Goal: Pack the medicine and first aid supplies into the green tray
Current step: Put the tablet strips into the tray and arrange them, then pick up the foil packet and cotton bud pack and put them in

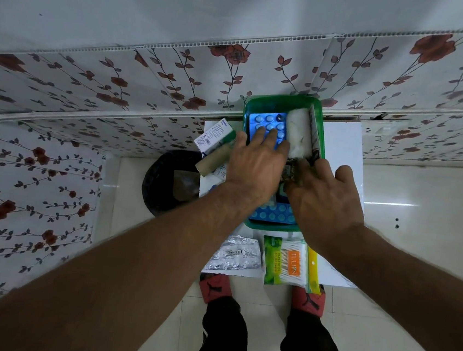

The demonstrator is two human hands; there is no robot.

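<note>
Hands (pixel 289 181) flat, fingers spread, pressing packs into green tray (pixel 323 122), gripping nothing | risk: blister pack (pixel 270 125) beneath left fingers buckles; tray slides off tabletop (pixel 339 146).

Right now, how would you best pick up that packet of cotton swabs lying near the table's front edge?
Pinch the cotton swab packet across its narrow width from above. It lies flat with its long sides free, the foil strip apart on one side.

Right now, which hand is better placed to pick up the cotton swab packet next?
Right. The cotton swab packet lies on the table's near edge, directly beneath the right hand. The left hand rests farther away, over the blue blister pack.
</note>
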